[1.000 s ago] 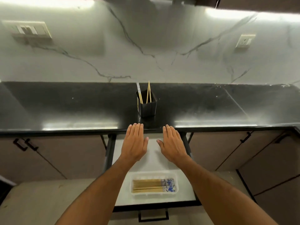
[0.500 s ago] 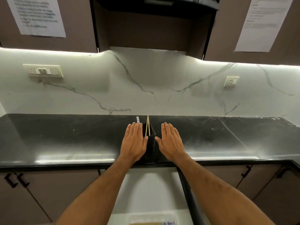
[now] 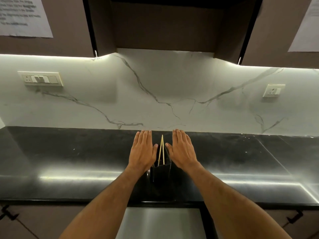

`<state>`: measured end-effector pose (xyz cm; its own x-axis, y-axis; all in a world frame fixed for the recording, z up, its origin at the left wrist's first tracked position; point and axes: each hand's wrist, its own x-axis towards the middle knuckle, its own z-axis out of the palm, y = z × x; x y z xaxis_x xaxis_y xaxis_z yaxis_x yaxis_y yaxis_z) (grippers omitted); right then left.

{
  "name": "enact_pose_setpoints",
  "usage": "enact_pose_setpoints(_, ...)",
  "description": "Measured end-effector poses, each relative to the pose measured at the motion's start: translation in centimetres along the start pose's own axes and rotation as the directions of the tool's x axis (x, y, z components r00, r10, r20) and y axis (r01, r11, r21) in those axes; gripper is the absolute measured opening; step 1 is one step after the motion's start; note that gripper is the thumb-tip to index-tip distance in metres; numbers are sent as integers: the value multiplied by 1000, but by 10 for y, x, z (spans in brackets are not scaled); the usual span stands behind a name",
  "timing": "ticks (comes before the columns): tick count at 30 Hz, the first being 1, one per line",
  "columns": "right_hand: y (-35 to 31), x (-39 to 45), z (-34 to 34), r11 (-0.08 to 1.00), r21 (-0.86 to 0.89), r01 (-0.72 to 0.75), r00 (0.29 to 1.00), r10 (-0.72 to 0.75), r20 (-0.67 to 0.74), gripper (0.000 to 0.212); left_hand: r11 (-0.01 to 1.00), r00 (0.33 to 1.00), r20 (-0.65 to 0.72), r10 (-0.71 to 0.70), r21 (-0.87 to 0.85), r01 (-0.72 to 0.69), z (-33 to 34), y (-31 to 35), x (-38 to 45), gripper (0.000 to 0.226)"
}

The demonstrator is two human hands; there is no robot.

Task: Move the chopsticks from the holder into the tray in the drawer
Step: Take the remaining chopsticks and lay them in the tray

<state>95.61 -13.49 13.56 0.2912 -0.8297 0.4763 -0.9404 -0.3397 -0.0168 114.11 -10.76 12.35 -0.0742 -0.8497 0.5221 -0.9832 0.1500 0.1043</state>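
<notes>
— What are the hands doing?
— The left hand [image 3: 142, 151] and right hand [image 3: 183, 150] are flat, fingers straight and together, holding nothing, flanking the black holder [image 3: 161, 171] on the countertop [image 3: 69, 161].
— And the chopsticks [image 3: 161, 150]?
— Two stand in the holder, long axes near upright, tips meeting at the top.

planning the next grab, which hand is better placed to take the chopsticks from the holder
Near even, slightly left: the left hand thumb tip lies nearer the chopsticks in the black holder than the right hand. Both open.
</notes>
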Motion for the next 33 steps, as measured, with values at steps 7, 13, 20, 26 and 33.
enact_pose_setpoints(7, 13, 33, 63, 998, 56, 31, 996, -36, 81, 60, 998, 993, 96, -65, 12, 64, 63, -12, 15, 65)
enact_pose_setpoints(13, 11, 55, 112, 986, 167, -1, 995, -16, 101, 51, 992, 983, 131, -126, 3, 127, 102, -33, 24, 60)
enact_pose_setpoints(20, 6, 76, 153, 951, 294, -100, 985, 53, 166, 55, 953, 961, 150, -231, -163, 255, 139, -46, 47, 40)
enact_pose_setpoints(26, 2, 91, 164, 832, 481, -277, 948, 155, 277, 70, 813, 891, 287, -352, -378, 443, 157, -44, 73, 15)
enact_pose_setpoints(33, 1, 98, 167, 671, 624, -401, 916, 298, 269, 70, 605, 781, 433, -450, -496, 623, 171, -45, 85, 32)
